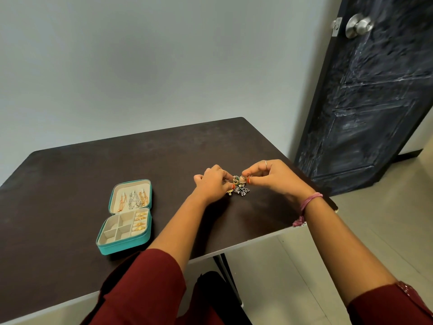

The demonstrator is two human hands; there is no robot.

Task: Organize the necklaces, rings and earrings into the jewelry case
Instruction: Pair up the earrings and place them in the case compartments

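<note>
We see both hands meeting over a small heap of earrings [239, 186] on the dark brown table [70, 174]. The left hand [212, 181] has its fingers curled down into the left side of the heap, pinching at the tangled pieces. The right hand [269, 175] pinches a thin hook or loop at the top right of the same heap, thumb and forefinger closed together; we cannot tell exactly which piece it holds. A silver ring sits on one finger of the right hand, and a pink thread band [309, 202] wraps that wrist. Both forearms come out of dark red sleeves [145, 289].

Well to the left of the left hand, and a little nearer to us, the teal jewelry case [124, 246] lies open on the table. Its lid half, farther from us, holds hanging necklaces [134, 200] in gold and silver tones. Its base half is split into compartments, with gold rings [139, 222] lined up in the roll slots on the side closest to the hands.

Beyond the right hand, past the table edge, stands a dark door [375, 102] with a metal knob [357, 25].
</note>
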